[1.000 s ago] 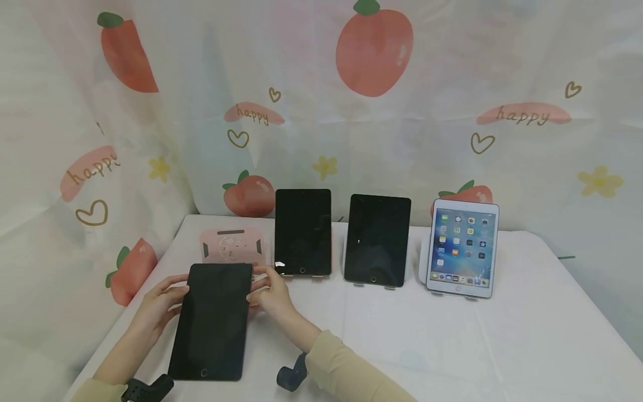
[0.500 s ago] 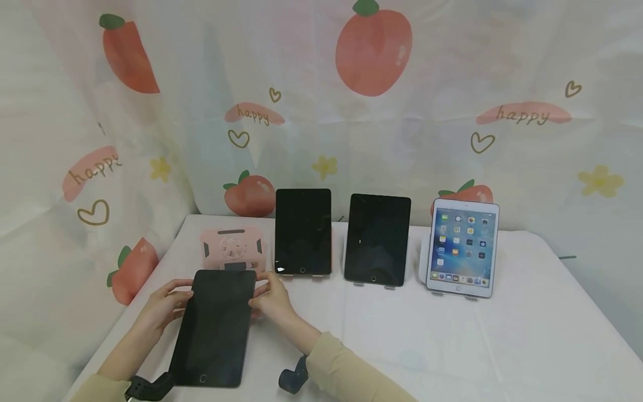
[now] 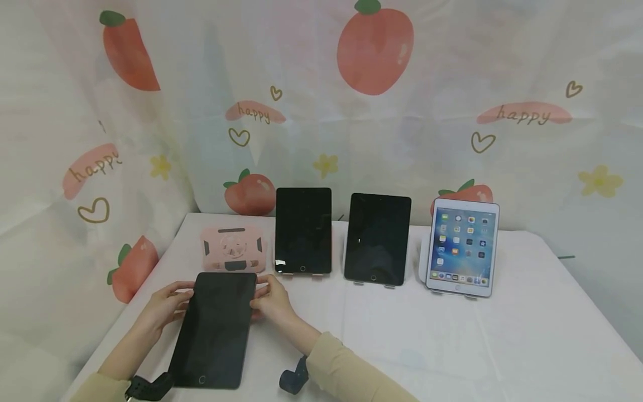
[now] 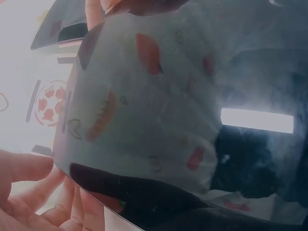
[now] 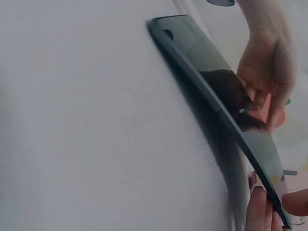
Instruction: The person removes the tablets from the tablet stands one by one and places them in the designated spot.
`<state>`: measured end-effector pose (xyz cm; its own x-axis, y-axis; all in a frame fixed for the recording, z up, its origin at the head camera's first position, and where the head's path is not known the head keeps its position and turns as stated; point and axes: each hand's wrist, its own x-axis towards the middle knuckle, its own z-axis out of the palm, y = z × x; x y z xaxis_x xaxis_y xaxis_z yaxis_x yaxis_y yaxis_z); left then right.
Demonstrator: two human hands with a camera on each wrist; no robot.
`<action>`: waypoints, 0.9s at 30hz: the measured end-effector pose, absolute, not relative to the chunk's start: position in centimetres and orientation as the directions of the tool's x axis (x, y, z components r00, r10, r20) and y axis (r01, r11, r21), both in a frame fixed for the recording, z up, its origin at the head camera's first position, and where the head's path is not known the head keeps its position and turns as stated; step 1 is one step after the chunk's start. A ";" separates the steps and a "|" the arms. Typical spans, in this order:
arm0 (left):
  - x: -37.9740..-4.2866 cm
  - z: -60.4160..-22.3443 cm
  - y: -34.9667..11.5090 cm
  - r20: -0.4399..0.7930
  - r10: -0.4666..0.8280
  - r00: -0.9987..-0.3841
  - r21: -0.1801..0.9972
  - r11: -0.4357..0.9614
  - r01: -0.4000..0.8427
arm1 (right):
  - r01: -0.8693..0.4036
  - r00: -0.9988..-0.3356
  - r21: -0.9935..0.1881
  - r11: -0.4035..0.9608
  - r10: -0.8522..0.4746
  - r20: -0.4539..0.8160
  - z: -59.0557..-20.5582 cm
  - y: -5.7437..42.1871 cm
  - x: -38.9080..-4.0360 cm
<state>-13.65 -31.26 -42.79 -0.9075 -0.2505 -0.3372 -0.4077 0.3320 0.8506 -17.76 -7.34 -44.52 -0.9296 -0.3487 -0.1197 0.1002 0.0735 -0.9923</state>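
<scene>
Between my two hands a black tablet (image 3: 216,329), screen dark, leans with its lower end near the table's front. My left hand (image 3: 163,310) pinches its left edge near the top, thumb at the front rim and fingers behind. On the opposite edge my right hand (image 3: 273,301) grips it the same way; the right wrist view shows a thumb (image 5: 297,202) on the glass side and fingers behind. Just past the tablet's top lies a pink slotted stand (image 3: 233,248) with a round football pattern. A little pink shows behind the tablet beside my right fingers.
Two dark tablets, one at the middle (image 3: 303,231) and another (image 3: 378,240) to its right, stand on small holders. Farther right stands a white tablet (image 3: 462,248) with a lit home screen. A fruit-print curtain (image 3: 301,139) hangs behind the white table (image 3: 402,329).
Both hands have brought the tablet slightly down toward the front edge, so more of the pink stand shows behind its top. The standing tablets have stayed in place.
</scene>
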 end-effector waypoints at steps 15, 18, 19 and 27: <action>-13.7 -43.2 -31.0 -0.380 -0.267 -0.886 0.820 0.345 -0.456 | -0.027 -0.942 -0.965 0.260 -0.329 -0.063 -45.6 -7.3 -17.5; -13.8 -43.3 -31.1 -0.377 -0.261 -0.888 0.817 0.358 -0.452 | -0.006 -0.943 -0.968 0.250 -0.323 -0.078 -45.6 -7.2 -17.5; -13.8 -43.4 -31.1 -0.376 -0.261 -0.889 0.817 0.358 -0.451 | -0.002 -0.944 -0.968 0.251 -0.319 -0.080 -45.6 -7.2 -17.5; -13.8 -43.6 -31.1 -0.351 -0.212 -0.912 0.790 0.455 -0.410 | -0.008 -0.946 -0.960 0.279 -0.314 -0.083 -45.8 -7.2 -17.5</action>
